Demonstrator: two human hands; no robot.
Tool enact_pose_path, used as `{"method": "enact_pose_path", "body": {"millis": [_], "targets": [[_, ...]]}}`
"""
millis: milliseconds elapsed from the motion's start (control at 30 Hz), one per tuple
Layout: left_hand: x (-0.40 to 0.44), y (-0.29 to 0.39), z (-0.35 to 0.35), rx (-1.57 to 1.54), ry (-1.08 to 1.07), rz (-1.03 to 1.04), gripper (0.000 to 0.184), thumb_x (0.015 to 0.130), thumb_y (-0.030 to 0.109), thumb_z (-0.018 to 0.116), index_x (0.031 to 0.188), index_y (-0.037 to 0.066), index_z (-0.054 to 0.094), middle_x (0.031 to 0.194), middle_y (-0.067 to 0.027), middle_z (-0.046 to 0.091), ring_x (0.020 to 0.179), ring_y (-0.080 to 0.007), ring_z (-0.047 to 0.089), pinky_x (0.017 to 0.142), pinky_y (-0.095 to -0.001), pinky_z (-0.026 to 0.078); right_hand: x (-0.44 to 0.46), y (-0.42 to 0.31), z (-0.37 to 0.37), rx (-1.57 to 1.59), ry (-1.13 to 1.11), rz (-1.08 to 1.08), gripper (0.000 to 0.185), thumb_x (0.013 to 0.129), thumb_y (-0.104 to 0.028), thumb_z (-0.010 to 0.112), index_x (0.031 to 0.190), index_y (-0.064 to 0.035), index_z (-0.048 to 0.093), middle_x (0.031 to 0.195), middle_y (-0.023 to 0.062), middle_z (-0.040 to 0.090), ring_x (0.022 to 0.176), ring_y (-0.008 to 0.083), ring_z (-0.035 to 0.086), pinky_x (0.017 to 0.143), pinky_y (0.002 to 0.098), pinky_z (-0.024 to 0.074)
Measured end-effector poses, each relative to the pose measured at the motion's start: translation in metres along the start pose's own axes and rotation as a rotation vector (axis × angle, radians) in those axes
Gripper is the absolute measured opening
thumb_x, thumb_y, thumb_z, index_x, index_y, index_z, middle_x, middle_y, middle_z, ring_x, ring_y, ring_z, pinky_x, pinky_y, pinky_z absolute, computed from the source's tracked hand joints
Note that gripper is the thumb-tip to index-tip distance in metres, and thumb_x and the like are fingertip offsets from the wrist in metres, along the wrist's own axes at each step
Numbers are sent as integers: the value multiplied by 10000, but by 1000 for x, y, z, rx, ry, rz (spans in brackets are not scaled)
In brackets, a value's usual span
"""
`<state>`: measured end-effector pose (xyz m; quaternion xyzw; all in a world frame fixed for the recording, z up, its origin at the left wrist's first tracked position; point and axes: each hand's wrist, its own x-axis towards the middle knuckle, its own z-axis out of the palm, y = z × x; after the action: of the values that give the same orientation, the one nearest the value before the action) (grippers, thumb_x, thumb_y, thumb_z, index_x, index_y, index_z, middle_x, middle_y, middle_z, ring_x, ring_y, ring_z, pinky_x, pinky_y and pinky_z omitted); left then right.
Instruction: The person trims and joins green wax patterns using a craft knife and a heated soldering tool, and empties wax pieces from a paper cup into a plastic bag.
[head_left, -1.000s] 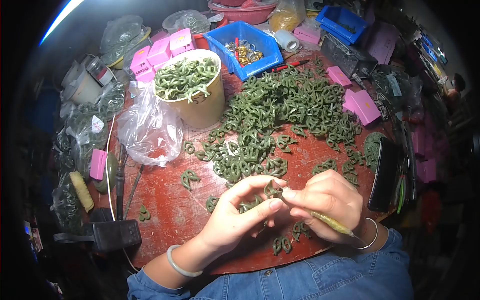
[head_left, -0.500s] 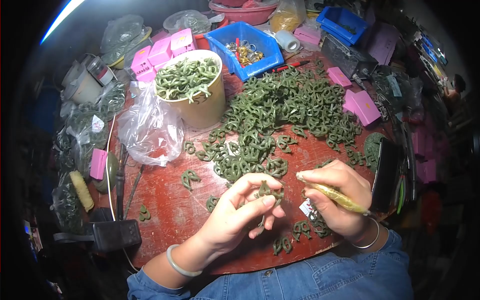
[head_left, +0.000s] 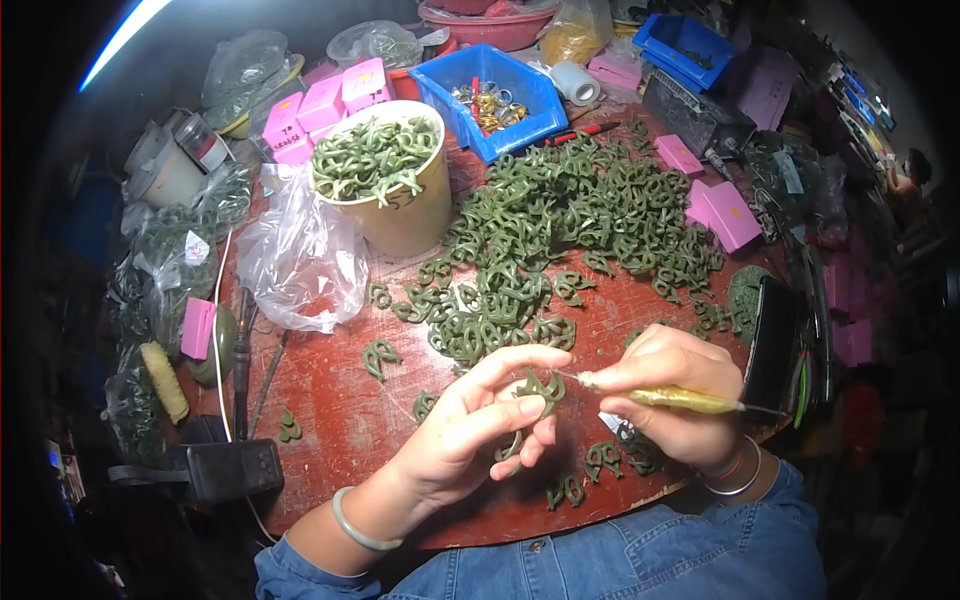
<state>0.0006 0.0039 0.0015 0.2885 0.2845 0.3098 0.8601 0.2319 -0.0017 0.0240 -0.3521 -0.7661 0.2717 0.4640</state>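
My left hand (head_left: 480,420) pinches a small green wax-like loop piece (head_left: 545,388) between thumb and forefinger, with another green piece partly hidden under the fingers. In my right hand (head_left: 680,390) is a thin-tipped hand tool with a yellow wrapped handle (head_left: 680,399), held like a pen. Its fine tip points left, close to the green piece; whether it touches is hard to tell. Several loose green loop pieces (head_left: 604,460) lie on the red table below the hands, and a big heap of them (head_left: 570,220) spreads beyond.
A cream bucket (head_left: 405,225) full of green pieces stands behind, beside a clear plastic bag (head_left: 305,255). A blue bin (head_left: 545,95) holds metal rings. Pink blocks (head_left: 725,215), a dark upright object (head_left: 772,350) and a black box with a cord (head_left: 232,470) line the sides.
My right hand has turned the tool flatter, and its tip has come left toward the piece. The green piece in my left hand has been tilted and shows more.
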Motion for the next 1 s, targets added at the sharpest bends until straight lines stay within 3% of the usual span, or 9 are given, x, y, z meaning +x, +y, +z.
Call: {"method": "enact_pose_path", "body": {"millis": [167, 267, 633, 900, 1000], "targets": [[0, 1, -1, -13, -1, -10, 427, 972, 145, 574, 1373, 68, 448, 801, -100, 587, 586, -117, 543, 399, -187, 368, -1, 1, -2, -85, 40, 38, 239, 788, 23, 777, 1013, -31, 718, 915, 98, 727, 747, 183, 669, 670, 290, 534], [0, -1, -4, -40, -38, -10, 421, 974, 130, 566, 1374, 75, 448, 804, -112, 574, 586, -128, 536, 395, -190, 366, 1, 2, -2, 52, -14, 22, 235, 795, 17, 775, 1018, -31, 717, 932, 108, 732, 746, 184, 669, 669, 291, 533], [1, -3, -12, -516, -232, -148, 472, 982, 98, 502, 1437, 31, 398, 814, -109, 527, 592, -151, 535, 396, -197, 361, 0, 2, 1, 83, 2, 17, 252, 774, -9, 804, 1014, -46, 734, 862, 72, 700, 706, 172, 642, 631, 290, 513], [0, -2, -12, -555, -254, -165, 487, 989, 112, 500, 1455, 32, 384, 820, -107, 527, 576, -147, 521, 400, -200, 370, -1, 4, -2, 207, -43, 34, 239, 804, -9, 779, 1034, -32, 718, 902, 90, 717, 755, 185, 661, 669, 302, 526], [0, -2, -9, -481, -223, -126, 497, 992, 138, 520, 1459, 40, 382, 827, -107, 547, 578, -142, 534, 397, -191, 366, -2, 2, -2, 69, -2, 29, 231, 817, -5, 768, 1040, -20, 709, 928, 98, 718, 757, 184, 662, 677, 291, 531]]}}
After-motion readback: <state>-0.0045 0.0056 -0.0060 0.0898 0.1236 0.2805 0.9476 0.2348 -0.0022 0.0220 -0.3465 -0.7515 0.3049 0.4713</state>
